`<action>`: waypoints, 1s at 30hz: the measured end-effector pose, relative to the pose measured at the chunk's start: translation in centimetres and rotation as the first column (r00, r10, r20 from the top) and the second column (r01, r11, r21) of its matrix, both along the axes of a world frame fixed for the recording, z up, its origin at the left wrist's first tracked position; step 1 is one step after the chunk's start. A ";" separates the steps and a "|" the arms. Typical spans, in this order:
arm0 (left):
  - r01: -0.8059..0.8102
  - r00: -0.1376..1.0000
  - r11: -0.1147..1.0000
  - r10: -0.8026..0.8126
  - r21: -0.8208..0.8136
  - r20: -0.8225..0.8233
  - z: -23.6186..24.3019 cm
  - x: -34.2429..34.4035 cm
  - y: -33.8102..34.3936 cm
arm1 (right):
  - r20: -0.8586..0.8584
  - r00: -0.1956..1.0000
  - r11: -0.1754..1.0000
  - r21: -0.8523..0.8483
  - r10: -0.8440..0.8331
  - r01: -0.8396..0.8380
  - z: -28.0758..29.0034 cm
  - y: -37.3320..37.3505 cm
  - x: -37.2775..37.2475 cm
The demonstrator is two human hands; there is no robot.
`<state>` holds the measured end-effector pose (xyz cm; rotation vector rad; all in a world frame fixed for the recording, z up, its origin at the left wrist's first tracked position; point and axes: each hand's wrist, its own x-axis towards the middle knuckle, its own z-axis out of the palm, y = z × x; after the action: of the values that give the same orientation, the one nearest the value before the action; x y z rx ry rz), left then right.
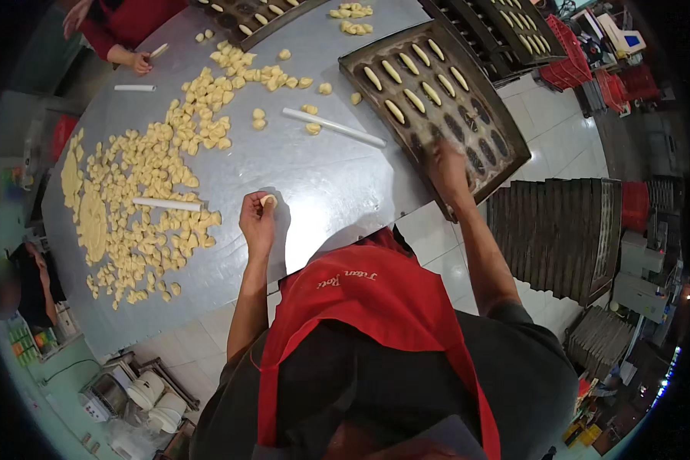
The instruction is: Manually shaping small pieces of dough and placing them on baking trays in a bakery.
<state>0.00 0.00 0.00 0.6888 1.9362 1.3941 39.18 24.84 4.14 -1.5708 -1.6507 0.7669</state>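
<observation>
Dough piece (pixel 269 200): small, pale, over the near side of the metal table (pixel 307 222).
Left hand (pixel 257 221): thumb and fingers clamped on that piece; too firm a pinch could flatten it.
Right hand (pixel 448 165): reaching over the near part of the moulded tray (pixel 454 60); motion-blurred, cannot tell if fingers are together or holding anything.
Tray risk: a forearm catching the near rim could shift it.
Dough strips (pixel 414 100): rows lying in the tray's farther hollows; a careless sweep of the right hand could knock the closest ones askew.
White rod (pixel 334 127): on the table beyond both hands, one end near the tray; if bumped, could roll into it.
Loose dough pieces (pixel 149 169): heaped on the table's left, many touching; could stick together if left crowded.
Co-worker's hand (pixel 141 64): far left edge, beside a pale strip (pixel 159 50).
</observation>
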 end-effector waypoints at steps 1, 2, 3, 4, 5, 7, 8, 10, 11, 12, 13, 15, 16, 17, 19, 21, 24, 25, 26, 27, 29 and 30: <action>-0.008 1.000 1.000 0.009 0.002 -0.007 0.0 -0.1 0.7 | 0.223 0.971 0.995 0.021 0.089 -0.096 -0.5 -0.2 -0.7; -0.019 1.000 1.000 0.019 0.003 -0.015 -0.1 -0.1 1.4 | 0.435 0.885 0.981 0.021 0.166 -0.195 -1.0 0.1 -1.4; -0.010 1.000 1.000 0.010 0.016 -0.009 -0.9 3.9 3.0 | 0.458 0.868 0.973 0.023 0.195 -0.231 0.4 1.4 -0.3; 0.042 0.999 0.999 -0.041 0.022 -0.030 0.0 4.5 4.2 | 0.370 0.901 0.943 0.148 0.227 -0.299 1.9 0.9 -3.8; 0.075 0.997 0.997 -0.075 0.020 -0.017 -0.1 5.0 4.9 | 0.279 0.920 0.896 0.276 0.273 -0.349 3.0 -0.1 -7.2; 0.183 0.978 0.975 -0.194 -0.129 -0.082 4.0 7.1 8.2 | 0.212 0.838 0.794 0.271 0.503 -0.545 0.6 0.3 -12.0; 0.190 0.894 0.971 -0.231 -0.143 -0.384 3.9 7.3 8.3 | 0.200 0.830 0.784 0.272 0.521 -0.558 -0.4 0.3 -14.5; 0.294 0.599 0.941 -0.316 -0.165 -0.736 2.0 7.0 7.2 | 0.394 0.788 0.763 0.264 0.474 -0.590 -2.9 0.3 -18.0; 0.391 0.457 0.902 -0.362 -0.182 -0.812 1.1 6.8 6.1 | 0.387 0.782 0.752 0.267 0.489 -0.603 -3.8 0.5 -18.2; 0.347 0.523 0.917 -0.363 -0.197 -0.771 0.8 7.8 4.9 | 0.357 0.816 0.807 0.224 0.455 -0.547 -5.3 0.9 -17.9; 0.356 0.487 0.884 -0.452 -0.302 -0.747 2.4 8.5 4.1 | 0.333 0.852 0.860 0.177 0.405 -0.478 -6.3 1.4 -17.2; 0.308 0.474 0.903 -0.418 -0.299 -0.775 4.3 8.7 2.3 | 0.295 0.859 0.833 0.252 0.418 -0.492 -4.3 -0.7 -15.5; 0.296 0.481 0.906 -0.414 -0.301 -0.773 4.6 8.6 2.2 | 0.350 0.748 0.717 0.241 0.564 -0.654 -3.8 -2.0 -14.3; 0.226 0.456 0.921 -0.387 -0.316 -0.801 4.8 8.2 2.7 | 0.403 0.610 0.574 0.220 0.683 -0.788 -3.4 -2.8 -13.8; 0.159 0.432 0.933 -0.359 -0.322 -0.827 3.9 6.5 5.0 | 0.372 0.403 0.314 0.278 0.836 -0.908 -3.1 -3.7 -14.5; 0.037 0.428 0.938 -0.327 -0.345 -0.842 0.9 3.4 7.6 | 0.387 0.386 0.310 0.245 0.838 -0.919 -4.1 -3.0 -17.4; 0.005 0.355 0.952 -0.289 -0.307 -0.889 2.2 0.5 10.3 | 0.295 0.587 0.539 0.233 0.754 -0.810 -3.4 -2.1 -20.2; 0.004 0.353 0.953 -0.284 -0.303 -0.891 1.4 0.9 9.4 | 0.296 0.587 0.537 0.238 0.754 -0.810 -3.5 -2.8 -19.6; 0.075 0.341 0.931 -0.360 -0.356 -0.868 0.7 2.4 7.4 | 0.299 0.599 0.544 0.250 0.743 -0.801 -3.5 -4.5 -18.1; 0.147 0.322 0.902 -0.431 -0.406 -0.843 0.4 3.6 5.7 | 0.302 0.612 0.552 0.266 0.731 -0.790 -3.6 -6.1 -16.4; 0.284 0.437 0.869 -0.493 -0.405 -0.752 1.2 6.4 2.1 | 0.285 0.628 0.590 0.217 0.724 -0.778 -4.1 -7.5 -14.2; 0.332 0.454 0.859 -0.507 -0.389 -0.732 1.5 7.6 0.5 | 0.254 0.571 0.573 0.073 0.781 -0.816 -4.4 -7.7 -13.5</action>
<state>7.59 0.53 1.53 1.8386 2.2564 0.5323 25.65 17.10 -0.25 -0.6891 -2.5564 0.8716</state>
